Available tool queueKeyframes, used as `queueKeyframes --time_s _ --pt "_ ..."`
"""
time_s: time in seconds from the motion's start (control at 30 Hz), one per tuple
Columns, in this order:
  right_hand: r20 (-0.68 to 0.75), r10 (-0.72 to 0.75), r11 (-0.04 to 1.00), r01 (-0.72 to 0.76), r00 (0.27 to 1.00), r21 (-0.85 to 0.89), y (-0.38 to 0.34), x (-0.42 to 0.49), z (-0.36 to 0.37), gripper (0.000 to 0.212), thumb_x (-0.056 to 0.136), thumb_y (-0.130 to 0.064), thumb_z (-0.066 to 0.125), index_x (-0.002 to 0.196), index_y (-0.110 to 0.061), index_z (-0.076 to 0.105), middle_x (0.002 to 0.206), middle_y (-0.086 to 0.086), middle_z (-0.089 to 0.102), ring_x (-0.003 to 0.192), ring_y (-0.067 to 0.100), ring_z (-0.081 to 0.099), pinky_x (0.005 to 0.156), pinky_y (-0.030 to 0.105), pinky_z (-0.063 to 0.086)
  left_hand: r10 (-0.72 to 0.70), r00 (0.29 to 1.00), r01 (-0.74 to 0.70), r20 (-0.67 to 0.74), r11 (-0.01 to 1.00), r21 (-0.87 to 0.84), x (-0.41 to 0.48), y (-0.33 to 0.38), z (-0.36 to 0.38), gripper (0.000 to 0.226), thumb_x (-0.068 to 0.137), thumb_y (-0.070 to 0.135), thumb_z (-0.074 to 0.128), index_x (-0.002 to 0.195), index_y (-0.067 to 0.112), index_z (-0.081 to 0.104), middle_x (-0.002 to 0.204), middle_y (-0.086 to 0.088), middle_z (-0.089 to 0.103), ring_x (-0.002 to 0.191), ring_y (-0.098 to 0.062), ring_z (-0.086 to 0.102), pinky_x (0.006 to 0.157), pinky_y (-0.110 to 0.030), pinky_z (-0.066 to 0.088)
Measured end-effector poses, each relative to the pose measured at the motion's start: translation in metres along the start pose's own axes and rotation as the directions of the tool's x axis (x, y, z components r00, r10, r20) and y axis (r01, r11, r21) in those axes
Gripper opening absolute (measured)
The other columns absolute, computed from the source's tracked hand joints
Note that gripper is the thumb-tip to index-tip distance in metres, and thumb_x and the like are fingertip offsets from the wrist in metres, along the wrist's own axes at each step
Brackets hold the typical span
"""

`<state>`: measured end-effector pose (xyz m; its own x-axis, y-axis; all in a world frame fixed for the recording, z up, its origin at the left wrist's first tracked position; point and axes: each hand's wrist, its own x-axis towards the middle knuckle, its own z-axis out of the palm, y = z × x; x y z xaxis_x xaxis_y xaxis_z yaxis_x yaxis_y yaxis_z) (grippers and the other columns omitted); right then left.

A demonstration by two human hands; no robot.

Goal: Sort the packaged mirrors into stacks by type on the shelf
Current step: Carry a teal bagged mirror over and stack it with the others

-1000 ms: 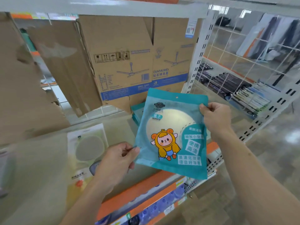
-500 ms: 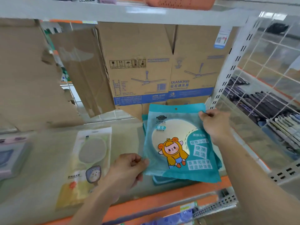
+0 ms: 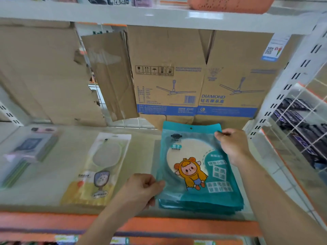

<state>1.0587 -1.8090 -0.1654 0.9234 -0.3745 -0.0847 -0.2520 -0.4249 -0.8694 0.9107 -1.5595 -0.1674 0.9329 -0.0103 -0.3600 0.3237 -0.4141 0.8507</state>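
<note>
Teal packet (image 3: pixel 196 167) marked "MIRROR", cardboard box (image 3: pixel 203 76) marked "DIAMOND"

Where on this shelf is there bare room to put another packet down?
Bare shelf lies between the blurred packs at far left and the yellow mirror pack, and a narrower strip between that pack and the teal stack. The right end is crowded: the left hand and right hand hold a teal pack over the stack.
</note>
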Motion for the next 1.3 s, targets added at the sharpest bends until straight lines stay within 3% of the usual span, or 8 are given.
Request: queueKeyframes --time_s 0.23,0.47,0.6,0.83,1.03,1.13,1.23,1.3 --pt "0.013 0.016 1.0 -0.016 1.0 -0.006 0.009 0.005 0.0 0.034 0.086 -0.032 0.067 0.114 -0.013 0.067 0.107 0.006 0.069 0.094 0.023 0.064 0.085 0.037 0.053 -0.016 0.996 0.009 -0.093 0.997 -0.082 -0.001 -0.001 0.012 0.032 0.086 0.04 0.063 0.077 0.01 0.058 0.053 -0.003 0.061 0.045 -0.011 0.047 0.049 -0.026 0.038" --pt "0.057 -0.032 0.999 0.034 0.998 -0.035 0.005 -0.001 -0.006 0.037 0.091 -0.033 0.06 0.122 -0.012 0.061 0.111 0.007 0.066 0.087 0.017 0.059 0.059 0.023 0.04 -0.017 0.988 -0.006 -0.154 0.989 -0.145 -0.001 0.0 0.019 0.029 0.085 0.031 0.067 0.077 0.004 0.059 0.051 -0.005 0.059 0.044 -0.014 0.047 0.046 -0.026 0.039" --pt "0.087 -0.069 0.992 0.078 0.994 -0.101 0.003 -0.007 -0.011 0.04 0.09 -0.037 0.059 0.122 -0.013 0.061 0.107 0.006 0.067 0.086 0.017 0.061 0.064 0.026 0.045 -0.013 0.986 -0.011 -0.165 0.99 -0.143 -0.001 0.0 0.018 0.029 0.085 0.029 0.068 0.078 0.002 0.06 0.049 -0.004 0.056 0.042 -0.014 0.044 0.044 -0.023 0.036" --pt "0.089 -0.234 0.913 0.25 0.968 -0.321 -0.018 -0.019 -0.017 0.045 0.093 -0.035 0.054 0.133 -0.014 0.049 0.129 0.005 0.057 0.116 0.023 0.054 0.093 0.034 0.043 0.029 0.967 -0.039 -0.255 0.999 -0.035 -0.001 -0.001 0.006 0.025 0.087 0.033 0.064 0.072 0.013 0.062 0.05 -0.001 0.059 0.043 -0.012 0.048 0.05 -0.028 0.039" --pt "0.183 -0.34 0.818 0.386 0.923 -0.427 -0.043 -0.043 -0.009 0.046 0.094 -0.034 0.053 0.136 -0.018 0.045 0.136 0.004 0.05 0.126 0.023 0.044 0.1 0.035 0.04 0.141 0.889 -0.054 -0.436 0.977 0.207 -0.005 -0.002 -0.01 0.022 0.085 0.035 0.065 0.068 0.022 0.061 0.054 -0.004 0.06 0.05 -0.014 0.051 0.06 -0.036 0.045" --pt "0.28 -0.37 0.774 0.461 0.886 -0.435 -0.051 -0.055 -0.002 0.045 0.094 -0.035 0.052 0.135 -0.017 0.047 0.135 0.003 0.052 0.12 0.021 0.05 0.098 0.035 0.042 0.179 0.862 -0.036 -0.475 0.955 0.294 -0.01 -0.002 -0.016 0.019 0.086 0.034 0.063 0.071 0.023 0.062 0.052 0.001 0.055 0.055 -0.012 0.051 0.055 -0.027 0.038" --pt "0.345 -0.384 0.754 0.507 0.856 -0.418 -0.058 -0.067 0.004 0.044 0.094 -0.035 0.052 0.134 -0.018 0.048 0.134 0.001 0.052 0.12 0.021 0.05 0.096 0.033 0.042 0.209 0.84 -0.033 -0.501 0.94 0.338 -0.018 -0.002 -0.021 0.013 0.088 0.033 0.061 0.083 0.021 0.064 0.068 0.004 0.061 0.065 -0.008 0.054 0.057 -0.018 0.036" --pt "0.375 -0.393 0.743 0.53 0.84 -0.409 -0.063 -0.072 0.008 0.045 0.094 -0.036 0.052 0.135 -0.019 0.047 0.135 0.001 0.052 0.123 0.021 0.048 0.099 0.034 0.041 0.228 0.83 -0.023 -0.51 0.926 0.377 -0.022 -0.003 -0.024 0.015 0.089 0.033 0.059 0.096 0.02 0.064 0.081 0.003 0.063 0.074 -0.01 0.056 0.064 -0.022 0.036"
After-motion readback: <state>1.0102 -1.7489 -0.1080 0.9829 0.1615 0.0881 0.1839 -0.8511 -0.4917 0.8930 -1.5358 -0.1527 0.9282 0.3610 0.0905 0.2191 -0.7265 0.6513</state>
